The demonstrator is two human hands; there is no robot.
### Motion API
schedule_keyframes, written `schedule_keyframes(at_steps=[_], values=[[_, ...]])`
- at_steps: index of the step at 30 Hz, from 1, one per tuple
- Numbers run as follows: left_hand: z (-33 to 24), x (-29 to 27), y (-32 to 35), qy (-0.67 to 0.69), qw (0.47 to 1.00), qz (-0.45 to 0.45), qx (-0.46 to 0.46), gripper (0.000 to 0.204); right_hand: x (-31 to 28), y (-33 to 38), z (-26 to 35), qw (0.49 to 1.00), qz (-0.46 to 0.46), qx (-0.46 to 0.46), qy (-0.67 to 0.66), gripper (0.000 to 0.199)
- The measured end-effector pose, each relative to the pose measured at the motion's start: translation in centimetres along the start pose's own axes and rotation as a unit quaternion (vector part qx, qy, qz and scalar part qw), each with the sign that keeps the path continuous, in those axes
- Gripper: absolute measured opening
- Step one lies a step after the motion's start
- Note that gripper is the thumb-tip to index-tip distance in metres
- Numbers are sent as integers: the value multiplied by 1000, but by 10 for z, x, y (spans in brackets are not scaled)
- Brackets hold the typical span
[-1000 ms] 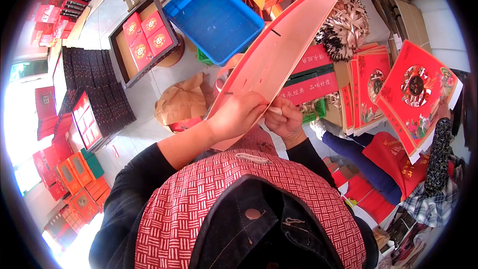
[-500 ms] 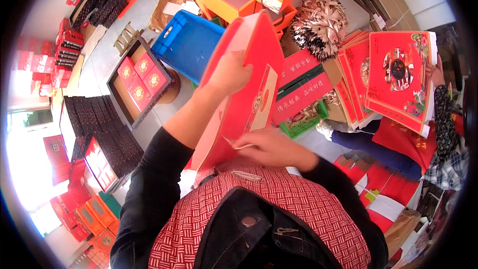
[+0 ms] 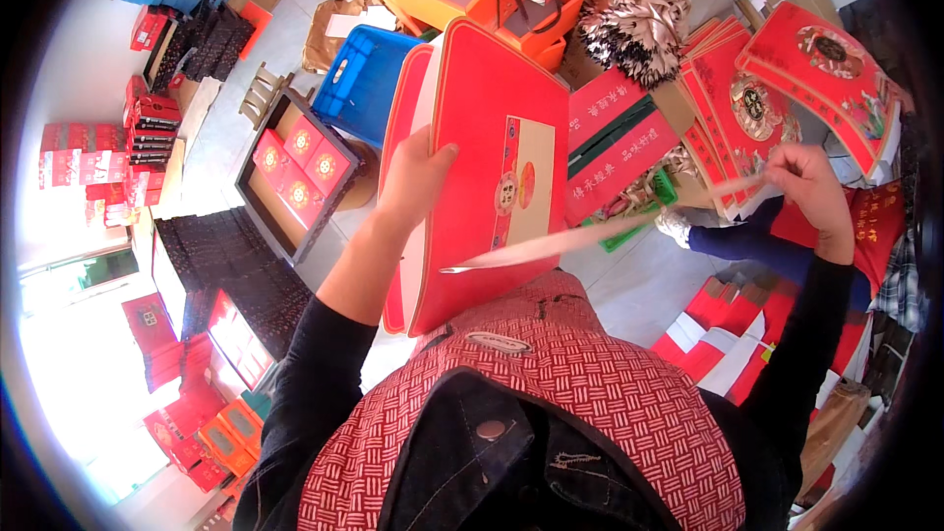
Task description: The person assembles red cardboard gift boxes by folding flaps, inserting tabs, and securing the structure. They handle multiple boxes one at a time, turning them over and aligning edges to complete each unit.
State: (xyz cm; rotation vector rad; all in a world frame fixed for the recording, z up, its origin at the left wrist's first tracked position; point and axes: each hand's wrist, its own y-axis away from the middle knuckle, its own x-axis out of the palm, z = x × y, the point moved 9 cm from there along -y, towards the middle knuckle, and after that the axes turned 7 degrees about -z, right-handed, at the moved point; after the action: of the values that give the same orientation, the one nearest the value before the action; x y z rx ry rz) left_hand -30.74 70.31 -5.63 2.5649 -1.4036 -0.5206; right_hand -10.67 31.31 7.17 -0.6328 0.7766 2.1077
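A large red gift box (image 3: 472, 69) with rounded corners stands tilted against my apron, a cream and gold label on its face. My left hand (image 3: 418, 182) is closed on its left edge, thumb on the red face. Far out to the right, my right hand (image 3: 811, 192) pinches the end of a pale, flat ribbon (image 3: 590, 234). That ribbon runs taut and slightly blurred back to the box face, low and left of the label, where its end seems to pass through a slit.
A blue crate (image 3: 364, 79) and a dark-framed tray (image 3: 285, 236) of small red boxes lie left. Orange drawer boxes (image 3: 472, 0) and a ribbon bundle (image 3: 634, 15) stand ahead. On the right, another person's blue trouser leg (image 3: 733, 244) shows near fanned red printed panels (image 3: 752, 103).
My right hand has swung from the box face out to the far right, drawing the ribbon long. The box has turned to face me more. Printed panels at right have tilted.
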Motion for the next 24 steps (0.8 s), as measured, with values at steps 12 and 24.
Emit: schedule_keyframes(at_steps=[12, 24], values=[[-17, 15, 26, 90, 996, -15, -5, 15, 233, -64, 71, 964, 67, -38, -254, 15], [-15, 22, 32, 89, 996, -10, 3, 13, 251, -44, 134, 938, -98, -160, -291, 8]])
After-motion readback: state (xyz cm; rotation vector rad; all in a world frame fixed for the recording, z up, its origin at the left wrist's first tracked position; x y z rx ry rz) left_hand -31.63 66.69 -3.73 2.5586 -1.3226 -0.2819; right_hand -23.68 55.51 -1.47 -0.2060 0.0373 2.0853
